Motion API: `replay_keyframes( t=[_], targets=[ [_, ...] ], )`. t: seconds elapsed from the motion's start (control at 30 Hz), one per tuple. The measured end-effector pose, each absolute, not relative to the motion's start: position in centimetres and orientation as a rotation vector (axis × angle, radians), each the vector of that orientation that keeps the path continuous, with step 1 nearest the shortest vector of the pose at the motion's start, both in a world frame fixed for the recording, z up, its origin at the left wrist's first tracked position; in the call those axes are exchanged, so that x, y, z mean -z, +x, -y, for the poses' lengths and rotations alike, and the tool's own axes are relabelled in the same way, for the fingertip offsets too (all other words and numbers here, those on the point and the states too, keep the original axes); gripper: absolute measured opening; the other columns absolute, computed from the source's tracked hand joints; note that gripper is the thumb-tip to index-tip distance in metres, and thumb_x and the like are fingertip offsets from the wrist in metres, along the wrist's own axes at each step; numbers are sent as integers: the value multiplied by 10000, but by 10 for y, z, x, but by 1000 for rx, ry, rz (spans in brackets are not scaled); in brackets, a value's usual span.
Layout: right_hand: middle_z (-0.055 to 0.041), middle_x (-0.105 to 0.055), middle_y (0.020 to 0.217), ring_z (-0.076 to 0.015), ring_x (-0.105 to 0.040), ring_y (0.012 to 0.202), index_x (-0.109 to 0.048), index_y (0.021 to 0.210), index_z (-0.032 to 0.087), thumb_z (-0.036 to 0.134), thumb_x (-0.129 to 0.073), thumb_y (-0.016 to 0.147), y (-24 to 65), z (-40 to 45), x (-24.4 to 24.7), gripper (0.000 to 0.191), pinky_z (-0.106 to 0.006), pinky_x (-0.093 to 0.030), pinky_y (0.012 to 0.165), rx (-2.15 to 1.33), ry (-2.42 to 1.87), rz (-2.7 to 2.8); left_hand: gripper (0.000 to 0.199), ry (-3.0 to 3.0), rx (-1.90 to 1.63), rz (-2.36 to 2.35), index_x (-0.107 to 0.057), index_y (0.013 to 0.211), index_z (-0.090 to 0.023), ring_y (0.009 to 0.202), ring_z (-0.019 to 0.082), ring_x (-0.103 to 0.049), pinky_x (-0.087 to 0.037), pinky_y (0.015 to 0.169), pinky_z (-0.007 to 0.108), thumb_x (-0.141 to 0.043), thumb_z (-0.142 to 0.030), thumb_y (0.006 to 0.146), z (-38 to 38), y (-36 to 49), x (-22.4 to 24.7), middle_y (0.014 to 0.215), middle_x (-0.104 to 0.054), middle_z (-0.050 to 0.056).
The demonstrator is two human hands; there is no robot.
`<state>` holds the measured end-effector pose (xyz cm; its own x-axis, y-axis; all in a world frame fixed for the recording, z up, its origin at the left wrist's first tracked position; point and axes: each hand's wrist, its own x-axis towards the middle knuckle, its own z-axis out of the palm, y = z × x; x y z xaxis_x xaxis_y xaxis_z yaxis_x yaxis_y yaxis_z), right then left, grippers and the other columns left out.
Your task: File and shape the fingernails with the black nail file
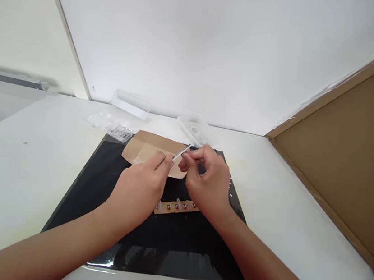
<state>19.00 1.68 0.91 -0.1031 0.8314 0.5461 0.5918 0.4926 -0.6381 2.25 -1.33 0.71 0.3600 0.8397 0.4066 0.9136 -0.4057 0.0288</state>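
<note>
My left hand [144, 182] pinches a thin, pale, pointed strip [181, 152] that sticks up to the right from its fingertips. Close beside the strip's tip, my right hand [207, 179] has thumb and fingers pressed together; whatever they hold is too small to name. Both hands are above a brown paper tray [145, 146] with some white bits in it. Below them, a yellowish strip [173, 208] with several shiny round pieces and small clear bits lies on a black mat [147, 237]; my right hand hides its right end.
Behind the mat are a clear plastic box [130, 105], clear plastic packets [118, 130] and a translucent dish [191, 129]. Small white bits [231, 195] lie at the mat's right side. A brown framed board [347, 141] stands at the right of the white table [279, 192].
</note>
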Motion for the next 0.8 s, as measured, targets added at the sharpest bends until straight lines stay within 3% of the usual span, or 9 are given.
replay_keyframes(
  t=[0.57,0.8],
  targets=[
    [18,-713,717,-166,-679,629,-567,789,256,278,-601,990,190,-16,-10,205,-320,-518,680,-417,-1191,1754,248,-2461,673,1559,-617,1222,-191,678,158,-631,-422,518,266,-439,-166,1051,13,23,-6,975,-689,45],
    [22,-712,697,-166,-682,617,-570,777,255,260,-608,979,190,-15,-10,205,-308,-519,650,-480,-1194,1761,293,-2463,608,1556,-574,1300,-167,731,183,-669,-444,505,280,-464,-142,1030,15,21,-3,1054,-698,59]
  ],
)
